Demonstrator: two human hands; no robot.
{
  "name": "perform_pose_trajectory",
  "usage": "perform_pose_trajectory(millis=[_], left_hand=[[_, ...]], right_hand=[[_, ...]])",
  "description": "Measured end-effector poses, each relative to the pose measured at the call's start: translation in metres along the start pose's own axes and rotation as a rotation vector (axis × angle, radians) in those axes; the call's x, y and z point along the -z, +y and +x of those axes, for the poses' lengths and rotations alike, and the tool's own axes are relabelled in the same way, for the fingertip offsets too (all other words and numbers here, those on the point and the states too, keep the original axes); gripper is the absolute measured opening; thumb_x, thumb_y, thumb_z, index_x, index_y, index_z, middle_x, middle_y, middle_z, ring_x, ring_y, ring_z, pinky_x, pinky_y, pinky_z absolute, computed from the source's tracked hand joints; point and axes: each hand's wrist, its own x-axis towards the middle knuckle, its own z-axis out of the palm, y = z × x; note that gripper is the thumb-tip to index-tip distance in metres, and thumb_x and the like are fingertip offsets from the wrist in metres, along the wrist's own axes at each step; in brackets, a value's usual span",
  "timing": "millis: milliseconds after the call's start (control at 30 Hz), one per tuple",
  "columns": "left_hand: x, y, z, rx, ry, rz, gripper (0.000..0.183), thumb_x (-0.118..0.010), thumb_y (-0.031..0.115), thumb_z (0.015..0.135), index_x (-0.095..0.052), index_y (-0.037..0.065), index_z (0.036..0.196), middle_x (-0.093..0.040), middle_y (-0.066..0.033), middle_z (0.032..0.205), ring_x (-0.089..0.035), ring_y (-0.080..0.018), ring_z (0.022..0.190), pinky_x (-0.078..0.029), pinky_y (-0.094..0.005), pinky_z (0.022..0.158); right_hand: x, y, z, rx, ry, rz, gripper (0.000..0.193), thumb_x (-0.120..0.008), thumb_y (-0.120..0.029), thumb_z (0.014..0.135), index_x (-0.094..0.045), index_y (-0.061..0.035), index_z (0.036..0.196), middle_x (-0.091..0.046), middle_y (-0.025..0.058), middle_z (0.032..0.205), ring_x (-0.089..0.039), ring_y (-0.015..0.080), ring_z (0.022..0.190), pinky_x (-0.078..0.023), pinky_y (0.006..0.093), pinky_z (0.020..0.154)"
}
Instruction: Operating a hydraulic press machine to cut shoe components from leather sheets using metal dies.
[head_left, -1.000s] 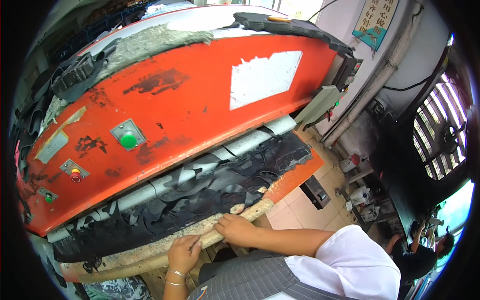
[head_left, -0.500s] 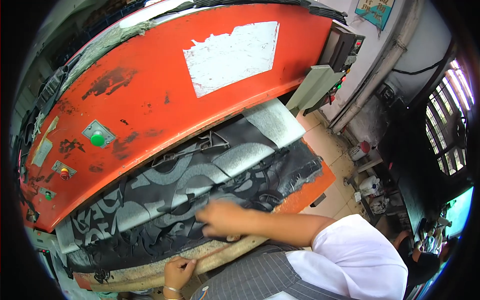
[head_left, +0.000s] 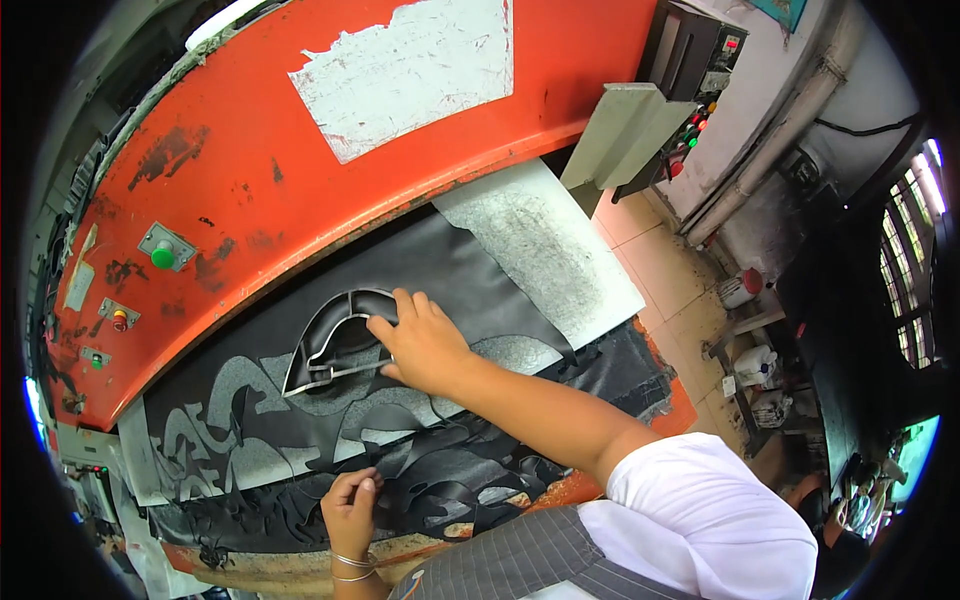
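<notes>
My right hand (head_left: 430, 345) grips the right end of a curved metal cutting die (head_left: 318, 352), its fingers wrapped over the rim. The die is an open half-moon frame with a pointed left end. It rests on a dark leather sheet (head_left: 400, 258) spread over the white cutting board (head_left: 540, 240). Curved holes in the leather show the board to the left of and below the die. My left hand (head_left: 350, 508) is closed above the black leather scraps (head_left: 400, 475) along the near edge; whatever it may hold is hidden.
An orange press (head_left: 240, 190) with a green button (head_left: 163, 258) and a red knob (head_left: 120, 321) spans the far side, its beam close over the board. A control box (head_left: 700, 60) stands at the far right. Red-lidded container (head_left: 740, 288) and white jug (head_left: 754, 364) sit farther right.
My right hand has moved from the near scraps up to the die and grips it. The die lies nearer on uncut leather. My left hand has risen slightly over the scraps.
</notes>
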Motion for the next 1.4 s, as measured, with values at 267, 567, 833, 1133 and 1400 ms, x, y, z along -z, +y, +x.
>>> perform_pose_trajectory(millis=[267, 567, 833, 1133, 1400], left_hand=[[0.004, -0.002, 0.005, 0.383, -0.483, -1.066, 0.077, -0.047, 0.058, 0.092, -0.047, -0.009, 0.131, -0.061, -0.0267, 0.112, -0.063, -0.0409, 0.095, -0.054, -0.0563, 0.085], [-0.039, 0.062, -0.028, -0.001, -0.374, -1.309, 0.087, -0.032, 0.073, 0.090, -0.054, -0.003, 0.123, -0.064, -0.0155, 0.087, -0.060, -0.0271, 0.081, -0.048, -0.0381, 0.069], [-0.043, 0.088, -0.053, -0.112, -0.161, -0.865, 0.072, -0.073, 0.045, 0.080, -0.052, -0.008, 0.124, -0.066, -0.0161, 0.099, -0.064, -0.0242, 0.098, -0.050, -0.0351, 0.090], [-0.055, 0.096, -0.070, -0.083, 0.025, -0.649, 0.086, -0.094, 0.029, 0.056, -0.052, -0.006, 0.122, -0.066, -0.0158, 0.108, -0.065, -0.0234, 0.099, -0.052, -0.0333, 0.089], [-0.062, 0.101, -0.072, -0.091, -0.069, -0.541, 0.068, -0.091, 0.010, 0.059, -0.056, -0.005, 0.115, -0.066, -0.0168, 0.108, -0.064, -0.0222, 0.100, -0.052, -0.0333, 0.090]], right_hand=[[0.049, -0.011, -0.052, 0.697, -0.049, 0.504, 0.066, -0.081, -0.016, 0.061, -0.060, -0.0251, 0.122, -0.042, 0.0197, 0.133, -0.049, 0.0385, 0.112, -0.044, 0.0450, 0.094], [0.067, -0.037, -0.104, 0.689, 0.103, 0.311, 0.044, -0.060, -0.010, 0.078, -0.061, -0.0220, 0.120, -0.032, 0.0272, 0.148, -0.034, 0.0433, 0.137, -0.029, 0.0547, 0.110], [0.050, -0.061, -0.174, 0.375, -0.082, 0.917, 0.088, -0.075, -0.043, 0.079, -0.031, -0.0048, 0.145, -0.016, 0.0354, 0.150, -0.022, 0.0493, 0.139, -0.025, 0.0531, 0.111], [0.047, -0.064, -0.180, 0.388, 0.082, 0.939, 0.079, -0.081, -0.023, 0.074, -0.041, -0.0185, 0.142, -0.025, 0.0272, 0.148, -0.031, 0.0487, 0.134, -0.033, 0.0527, 0.108], [0.061, -0.057, -0.170, 0.471, 0.117, 0.695, 0.046, -0.077, -0.018, 0.072, -0.065, -0.0141, 0.116, -0.047, 0.0218, 0.131, -0.044, 0.0423, 0.122, -0.038, 0.0518, 0.100]])
